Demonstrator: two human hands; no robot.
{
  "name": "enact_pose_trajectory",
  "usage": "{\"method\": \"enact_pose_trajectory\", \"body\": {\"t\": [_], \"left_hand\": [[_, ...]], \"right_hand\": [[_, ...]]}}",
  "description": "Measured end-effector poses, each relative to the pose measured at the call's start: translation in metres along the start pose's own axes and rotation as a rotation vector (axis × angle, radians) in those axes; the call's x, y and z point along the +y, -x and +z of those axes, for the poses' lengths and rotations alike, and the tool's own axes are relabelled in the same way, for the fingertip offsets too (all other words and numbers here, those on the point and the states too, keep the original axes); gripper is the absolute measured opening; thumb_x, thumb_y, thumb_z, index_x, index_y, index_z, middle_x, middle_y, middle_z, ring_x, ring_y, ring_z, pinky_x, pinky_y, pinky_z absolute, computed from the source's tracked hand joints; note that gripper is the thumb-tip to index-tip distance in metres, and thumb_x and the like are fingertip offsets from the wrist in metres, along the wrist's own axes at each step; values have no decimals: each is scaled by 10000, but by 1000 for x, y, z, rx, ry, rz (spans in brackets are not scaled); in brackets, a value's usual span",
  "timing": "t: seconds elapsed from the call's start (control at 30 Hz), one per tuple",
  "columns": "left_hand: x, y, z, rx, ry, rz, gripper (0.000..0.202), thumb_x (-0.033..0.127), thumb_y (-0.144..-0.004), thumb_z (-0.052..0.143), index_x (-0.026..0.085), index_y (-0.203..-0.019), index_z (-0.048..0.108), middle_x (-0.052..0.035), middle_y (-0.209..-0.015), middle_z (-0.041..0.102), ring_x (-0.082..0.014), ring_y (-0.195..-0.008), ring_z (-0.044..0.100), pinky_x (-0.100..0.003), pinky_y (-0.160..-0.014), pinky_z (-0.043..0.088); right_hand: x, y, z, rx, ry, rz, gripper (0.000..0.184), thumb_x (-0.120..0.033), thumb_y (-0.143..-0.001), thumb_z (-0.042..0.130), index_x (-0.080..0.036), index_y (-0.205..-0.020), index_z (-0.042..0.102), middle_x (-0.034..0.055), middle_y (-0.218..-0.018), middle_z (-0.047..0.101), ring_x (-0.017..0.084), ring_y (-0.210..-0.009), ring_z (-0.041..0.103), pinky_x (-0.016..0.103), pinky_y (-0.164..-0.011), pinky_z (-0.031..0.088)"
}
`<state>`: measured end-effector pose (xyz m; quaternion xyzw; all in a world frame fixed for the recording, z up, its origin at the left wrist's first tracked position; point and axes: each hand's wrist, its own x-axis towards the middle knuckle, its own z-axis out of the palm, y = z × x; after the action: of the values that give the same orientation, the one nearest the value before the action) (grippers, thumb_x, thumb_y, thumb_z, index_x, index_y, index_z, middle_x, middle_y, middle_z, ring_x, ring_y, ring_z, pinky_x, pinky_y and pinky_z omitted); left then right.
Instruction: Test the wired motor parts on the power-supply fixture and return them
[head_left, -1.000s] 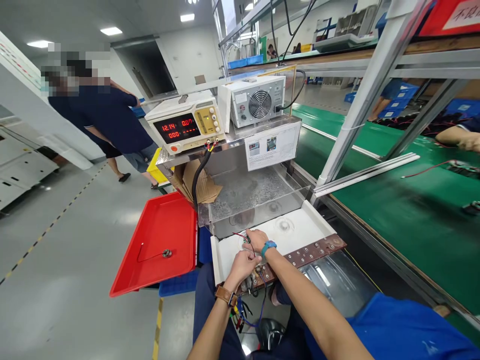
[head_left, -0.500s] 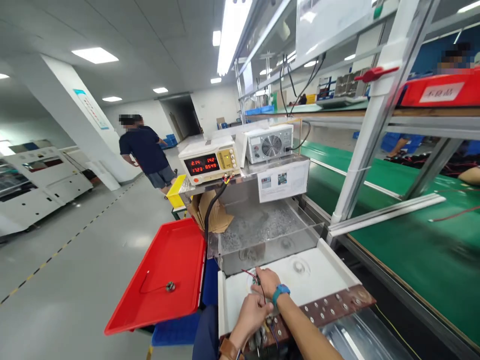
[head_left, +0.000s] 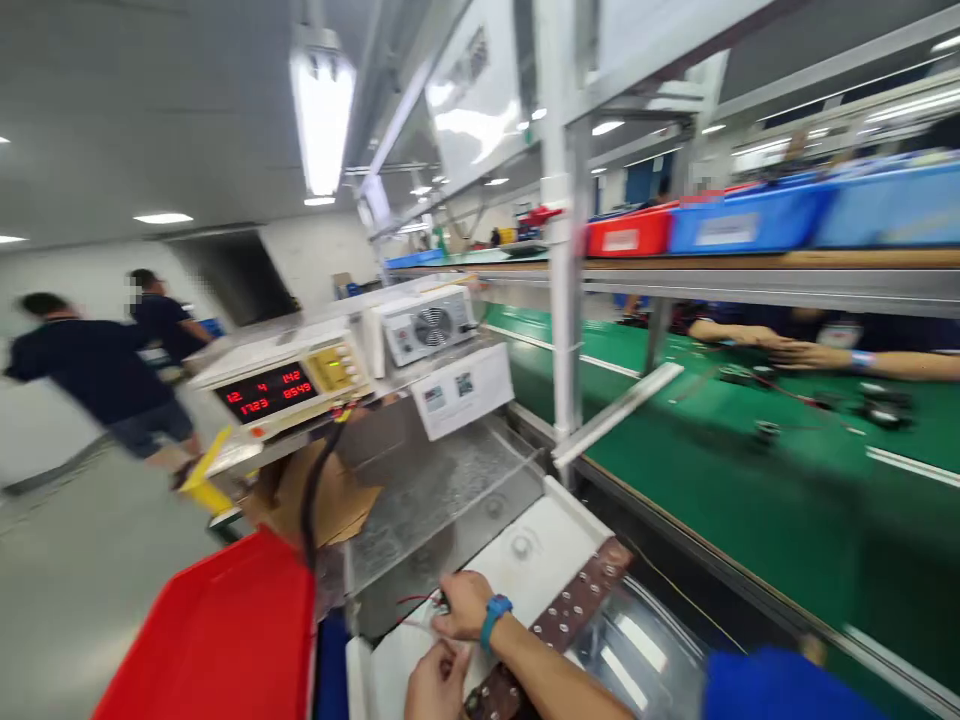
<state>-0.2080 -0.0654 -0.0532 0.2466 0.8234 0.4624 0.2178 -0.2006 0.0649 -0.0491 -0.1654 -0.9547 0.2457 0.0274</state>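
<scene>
My right hand (head_left: 465, 606), with a blue band on the wrist, is closed on a small dark part with wires (head_left: 442, 602), mostly hidden by the fingers. A thin red wire (head_left: 414, 599) sticks out to its left. Just below and nearer, my left hand (head_left: 437, 682) has its fingertips pinched together; what they hold is too blurred to make out. Both hands are over the white tray (head_left: 559, 528), beside a brown strip studded with metal contacts (head_left: 574, 606) along the tray's near side.
Behind the tray stands a power supply with red digits (head_left: 270, 392), beside a grey fan-cooled unit (head_left: 427, 325). A red tray (head_left: 225, 630) lies to the left. On the right runs a green bench (head_left: 720, 470), where another person's hands (head_left: 787, 350) rest near small wired parts. Two people walk at far left.
The view has swung right, bringing the green bench and another person's hands into sight. The display's upper-left reading has changed. My hands keep close together over the white tray.
</scene>
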Motion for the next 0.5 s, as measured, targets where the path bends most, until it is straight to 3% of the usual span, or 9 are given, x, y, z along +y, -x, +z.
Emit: {"method": "enact_pose_trajectory", "body": {"t": [0.07,0.13,0.17,0.23,0.3,0.4,0.47,0.5], "left_hand": [[27,-4,3,12,106,1,684,890,-546,567,216,-657,616,-42,-563,608,-240,-590,577,-349,-608,437],[67,-6,11,-82,223,-20,705,829,-539,662,190,-839,651,-47,-612,653,-248,-625,623,-335,-587,469],[91,-4,17,-145,285,-4,748,782,-546,709,177,-981,640,-60,-691,695,-252,-675,650,-334,-608,494],[134,2,31,-152,408,69,848,731,-577,739,185,-1199,555,-100,-935,747,-252,-830,688,-347,-732,541],[163,9,42,-147,473,130,859,698,-609,746,217,-1279,508,-127,-1185,703,-263,-1075,661,-371,-935,515],[165,13,50,-126,458,147,764,685,-657,720,232,-1249,550,-129,-1308,646,-284,-1249,572,-411,-1091,416],[144,15,47,-94,407,91,713,698,-670,695,218,-1189,600,-135,-1288,657,-307,-1256,565,-440,-1100,407],[130,17,43,-73,378,52,704,710,-666,686,206,-1153,625,-141,-1273,664,-319,-1250,568,-451,-1093,413]], "right_hand": [[17,2,-32,121,-64,108,422,-539,-769,607,-231,-1054,636,71,-942,742,273,-899,695,300,-701,470],[52,14,-77,284,-136,283,426,-580,-799,584,-245,-1057,636,49,-918,739,243,-863,690,283,-687,464],[76,25,-103,381,-165,378,405,-572,-821,573,-246,-1054,639,44,-913,737,225,-847,686,273,-683,461],[131,57,-157,581,-204,525,358,-518,-868,539,-230,-1051,650,54,-920,736,191,-813,674,253,-679,459],[193,99,-209,789,-180,692,369,-492,-896,492,-209,-1058,665,89,-973,731,200,-837,664,261,-676,465],[281,164,-269,894,-190,994,399,-483,-849,572,-165,-1051,701,147,-947,727,238,-833,668,298,-682,464],[326,201,-292,807,-181,1166,389,-490,-835,593,-143,-929,740,200,-875,716,268,-807,675,344,-671,449],[344,215,-298,764,-173,1173,411,-489,-857,565,-122,-850,750,249,-861,703,287,-807,679,372,-662,439]]}}
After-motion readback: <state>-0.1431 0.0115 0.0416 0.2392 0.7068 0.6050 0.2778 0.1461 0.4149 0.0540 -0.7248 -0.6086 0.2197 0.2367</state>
